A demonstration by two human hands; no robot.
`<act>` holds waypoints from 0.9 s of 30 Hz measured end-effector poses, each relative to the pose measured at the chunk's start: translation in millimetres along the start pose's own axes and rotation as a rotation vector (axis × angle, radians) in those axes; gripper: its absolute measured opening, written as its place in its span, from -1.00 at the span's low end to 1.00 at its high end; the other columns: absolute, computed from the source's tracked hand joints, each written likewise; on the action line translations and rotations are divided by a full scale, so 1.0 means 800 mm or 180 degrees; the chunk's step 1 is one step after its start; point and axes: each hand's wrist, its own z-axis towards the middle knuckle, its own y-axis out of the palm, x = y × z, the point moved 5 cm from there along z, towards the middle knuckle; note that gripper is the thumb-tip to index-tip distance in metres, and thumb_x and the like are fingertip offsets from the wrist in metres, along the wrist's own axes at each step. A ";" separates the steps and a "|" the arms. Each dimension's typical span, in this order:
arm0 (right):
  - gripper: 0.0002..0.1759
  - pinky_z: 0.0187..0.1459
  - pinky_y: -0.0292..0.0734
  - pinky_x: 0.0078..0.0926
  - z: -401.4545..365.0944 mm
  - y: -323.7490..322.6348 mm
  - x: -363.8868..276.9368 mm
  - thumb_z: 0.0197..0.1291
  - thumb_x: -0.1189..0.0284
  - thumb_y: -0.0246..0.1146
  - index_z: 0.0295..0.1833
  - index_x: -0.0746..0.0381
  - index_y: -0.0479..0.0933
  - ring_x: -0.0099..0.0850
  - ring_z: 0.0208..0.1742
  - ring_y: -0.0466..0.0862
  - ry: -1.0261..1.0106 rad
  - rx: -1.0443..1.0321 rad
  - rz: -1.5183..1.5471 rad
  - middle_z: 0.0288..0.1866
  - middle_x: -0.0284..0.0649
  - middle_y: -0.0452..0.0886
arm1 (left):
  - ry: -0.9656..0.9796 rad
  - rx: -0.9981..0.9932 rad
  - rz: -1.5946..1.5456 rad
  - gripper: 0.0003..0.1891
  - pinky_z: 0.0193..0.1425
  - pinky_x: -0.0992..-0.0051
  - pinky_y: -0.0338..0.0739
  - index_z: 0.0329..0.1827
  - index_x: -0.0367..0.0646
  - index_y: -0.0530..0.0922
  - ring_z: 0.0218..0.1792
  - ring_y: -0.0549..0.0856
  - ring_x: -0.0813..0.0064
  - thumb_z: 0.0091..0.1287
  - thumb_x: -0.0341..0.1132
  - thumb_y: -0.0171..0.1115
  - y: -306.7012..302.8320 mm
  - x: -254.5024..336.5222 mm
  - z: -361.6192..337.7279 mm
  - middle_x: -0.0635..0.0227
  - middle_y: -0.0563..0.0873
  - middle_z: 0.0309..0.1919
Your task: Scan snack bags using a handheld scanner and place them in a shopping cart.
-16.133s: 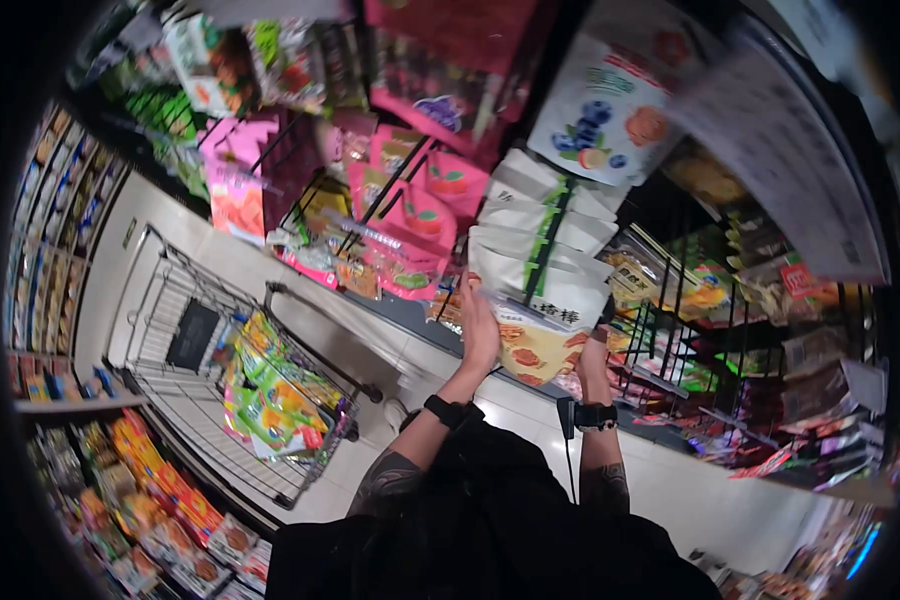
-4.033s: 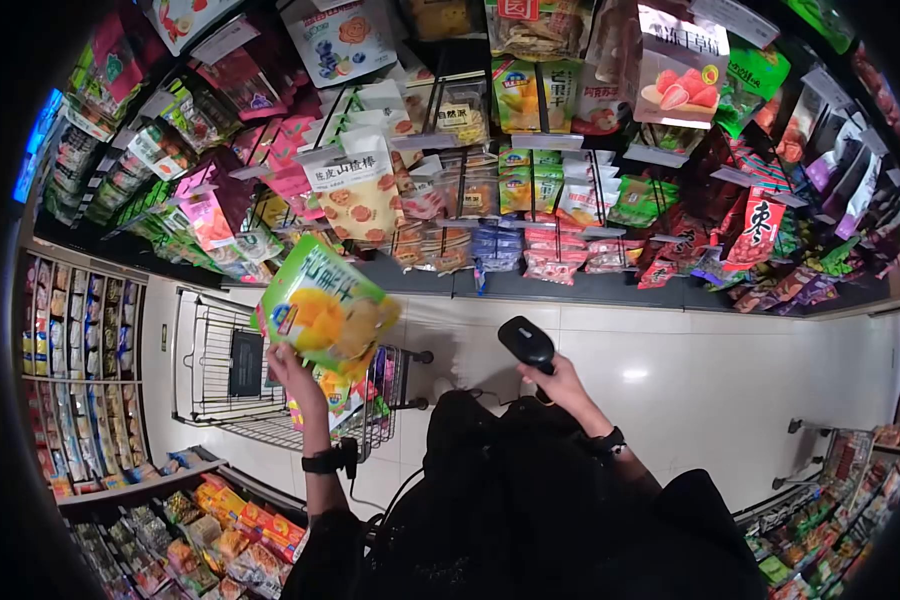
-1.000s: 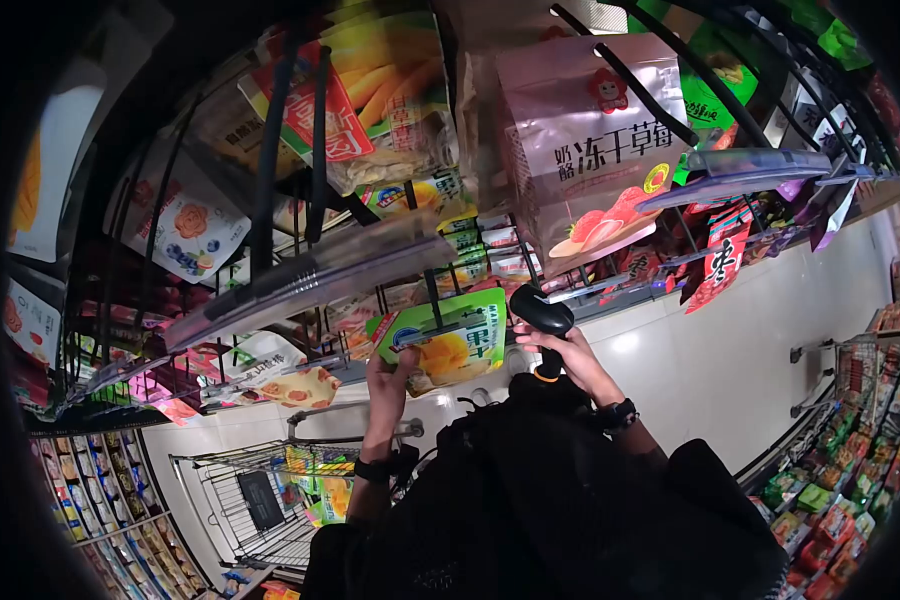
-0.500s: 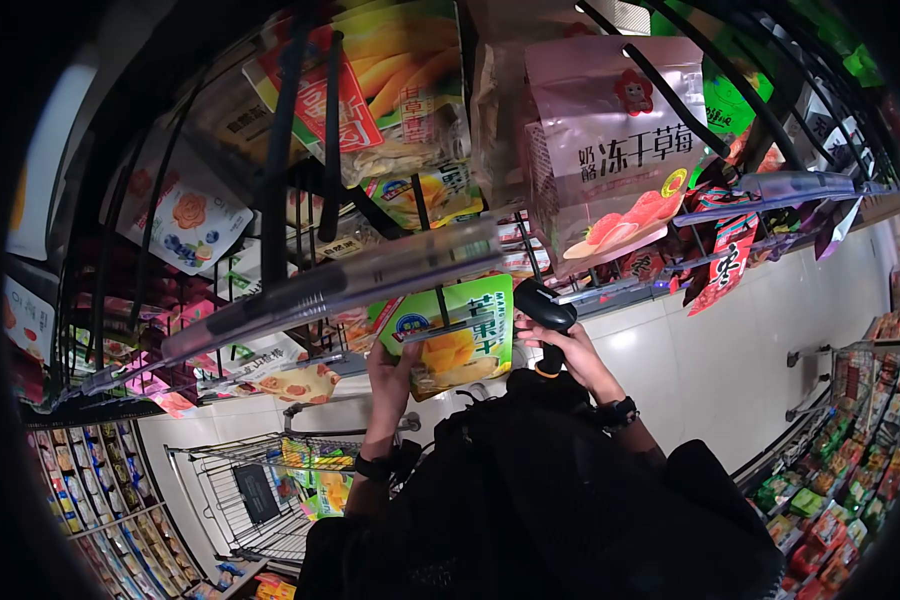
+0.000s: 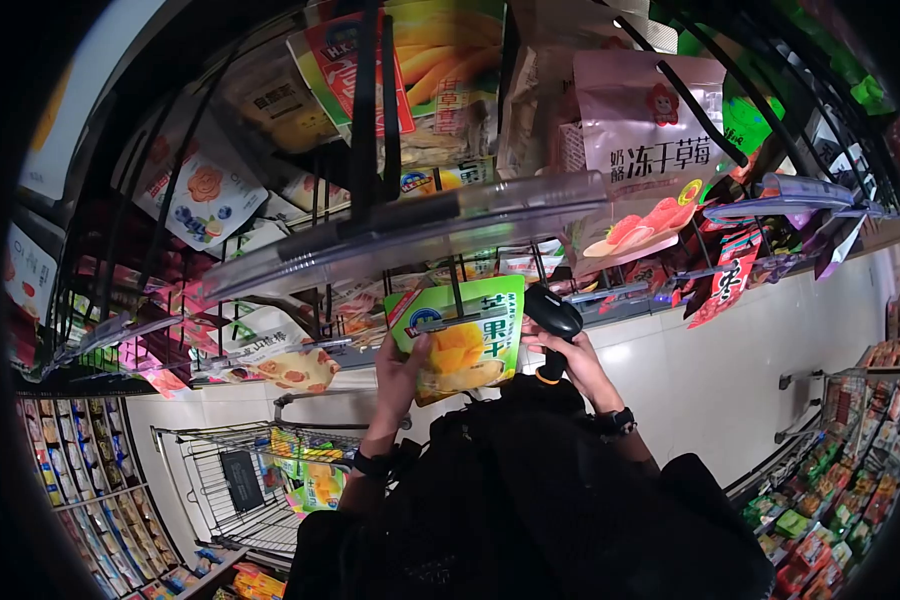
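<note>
My left hand (image 5: 398, 378) is pinching a green dried mango pouch (image 5: 460, 335), my right (image 5: 575, 362) grips a black handheld scanner (image 5: 553, 314). Cart (image 5: 260, 488) below has green-yellow pouches (image 5: 310, 470) in it.

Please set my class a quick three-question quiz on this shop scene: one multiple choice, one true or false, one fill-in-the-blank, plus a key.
1. What does the right hand grip?
A) a glass jar
B) a black handheld device
C) a folded umbrella

2. True or false: there are colourful packets inside the wire shopping cart.

3. Fill in the blank: the thumb of the ____ lies over the front of the green bag.

Key: 1 B; 2 true; 3 left hand.
</note>
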 end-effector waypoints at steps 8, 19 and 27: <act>-0.61 0.11 0.53 -0.43 -0.009 -0.003 0.005 0.26 0.52 0.19 0.18 0.42 0.45 -0.32 0.05 0.65 0.0040 0.0110 0.0038 0.05 -0.05 0.62 | 0.0222 0.0169 0.0035 -0.75 -0.01 0.60 0.46 0.07 -0.23 0.49 -0.13 0.59 0.67 0.37 -0.42 0.21 -0.003 -0.028 0.025 0.42 0.66 -0.12; -0.59 0.16 0.51 -0.44 -0.018 -0.011 0.010 0.25 0.52 0.20 0.19 0.42 0.44 -0.32 0.08 0.64 0.0166 0.0147 -0.0112 0.09 -0.03 0.60 | 0.0571 0.0443 0.0048 -0.63 0.00 0.53 0.46 0.04 -0.32 0.54 -0.17 0.60 0.60 0.33 -0.21 0.28 0.012 -0.041 0.161 0.38 0.69 -0.19; -0.60 0.14 0.53 -0.38 -0.021 -0.025 0.006 0.26 0.53 0.16 0.19 0.44 0.42 -0.26 0.09 0.64 0.0129 0.0083 -0.0278 0.09 0.02 0.59 | 0.1205 0.0916 0.0246 -0.80 -0.07 0.44 0.47 -0.16 -0.36 0.58 -0.22 0.59 0.49 0.27 -0.38 0.23 0.023 -0.053 0.224 0.28 0.69 -0.27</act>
